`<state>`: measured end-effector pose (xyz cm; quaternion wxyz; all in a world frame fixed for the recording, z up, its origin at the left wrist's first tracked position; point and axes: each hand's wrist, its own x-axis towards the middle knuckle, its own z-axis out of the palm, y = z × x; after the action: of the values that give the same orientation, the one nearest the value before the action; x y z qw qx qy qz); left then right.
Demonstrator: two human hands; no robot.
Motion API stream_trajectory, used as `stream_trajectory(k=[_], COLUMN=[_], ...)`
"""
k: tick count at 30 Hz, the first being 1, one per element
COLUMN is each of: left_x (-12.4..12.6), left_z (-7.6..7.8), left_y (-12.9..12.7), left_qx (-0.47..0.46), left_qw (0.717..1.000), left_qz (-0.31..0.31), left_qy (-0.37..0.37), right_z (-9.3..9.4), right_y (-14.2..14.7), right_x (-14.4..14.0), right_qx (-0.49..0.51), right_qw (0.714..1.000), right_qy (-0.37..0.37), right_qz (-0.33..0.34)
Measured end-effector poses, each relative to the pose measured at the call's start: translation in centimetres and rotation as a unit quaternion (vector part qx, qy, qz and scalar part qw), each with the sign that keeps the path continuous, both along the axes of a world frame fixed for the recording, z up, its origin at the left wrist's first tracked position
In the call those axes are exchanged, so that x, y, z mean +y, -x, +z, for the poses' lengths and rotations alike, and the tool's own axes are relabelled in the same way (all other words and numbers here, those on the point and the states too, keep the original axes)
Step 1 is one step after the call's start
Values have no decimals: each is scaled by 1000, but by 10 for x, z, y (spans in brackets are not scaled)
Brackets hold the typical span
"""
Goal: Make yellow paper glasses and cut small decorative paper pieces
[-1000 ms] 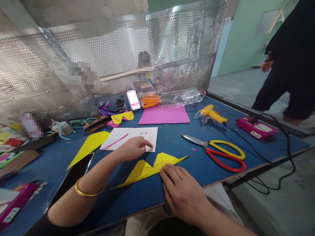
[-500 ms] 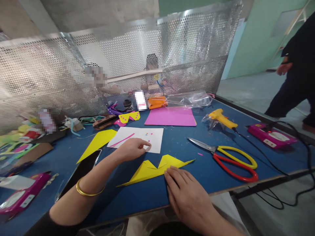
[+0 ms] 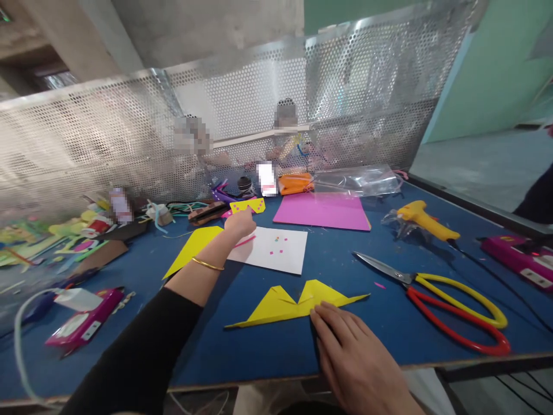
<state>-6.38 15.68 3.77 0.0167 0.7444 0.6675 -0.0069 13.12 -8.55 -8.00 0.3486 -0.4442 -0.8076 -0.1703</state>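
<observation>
Now the left hand (image 3: pixel 240 223) is stretched out to the far edge of the white sheet (image 3: pixel 272 252), fingers bunched at the pink strip (image 3: pixel 244 241) lying there; can't tell whether it pinches the strip or only touches it. Half a sec ago that hand sat nearer, at the sheet's front edge by the small dots, w/ forefinger out; it has since gone forward & left, arm now long across the table. Gold bangle (image 3: pixel 208 264) on that wrist, black sleeve (image 3: pixel 142 357) behind it.

Right hand (image 3: pixel 352 357) lies flat & loose, palm down, grasping nothing, fingertips on the near right edge of the folded yellow paper (image 3: pixel 294 301). Same spot as before, paper hasn't shifted.

Yellow paper: front-middle of the blue table (image 3: pixel 268 351), just beside the white sheet, nearer the person.

Counts, going outward: 1 white sheet w/ a few small pink & orange dots (image 3: pixel 277 246); 1 yellow triangle (image 3: pixel 192 248) left of it, partly under the arm; 1 small yellow piece with pink dots (image 3: pixel 247 205) just past the left hand; 1 pink card (image 3: pixel 322 210) behind the sheet; 1 pair of scissors (image 3: pixel 440 302), red & yellow handles, to the right; 1 yellow glue gun (image 3: pixel 421 219) beyond them; 2 pink boxes, one far left (image 3: pixel 82 325), one far right (image 3: pixel 518 259). Perforated metal screen (image 3: pixel 345 104) at the back.
</observation>
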Motion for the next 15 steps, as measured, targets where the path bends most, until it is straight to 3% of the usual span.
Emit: stream_trajectory(k=[3,8,10,12,15], left_x=[-23,-118,-139,-132,-76], left_z=[3,-4,-2,4,15], left_y=[-11,-22,-18,-9,10], left_qx=[-19,-59,-53,-16,29], left_qw=[998,977,964,972,990], left_qz=[-59,-198,-245,-228,-131], left_qy=[2,61,84,45,-38], right_z=[-3,-8,-8,-7,-6], right_y=[0,-1,-2,-2,-1], right_x=[2,6,6,5,4], right_qx=[-2,0,-7,-13,-20], right_qw=[1000,1000,1000,999,999], right_qy=[-8,-24,-29,-32,-38], right_qz=[1,1,2,0,-6])
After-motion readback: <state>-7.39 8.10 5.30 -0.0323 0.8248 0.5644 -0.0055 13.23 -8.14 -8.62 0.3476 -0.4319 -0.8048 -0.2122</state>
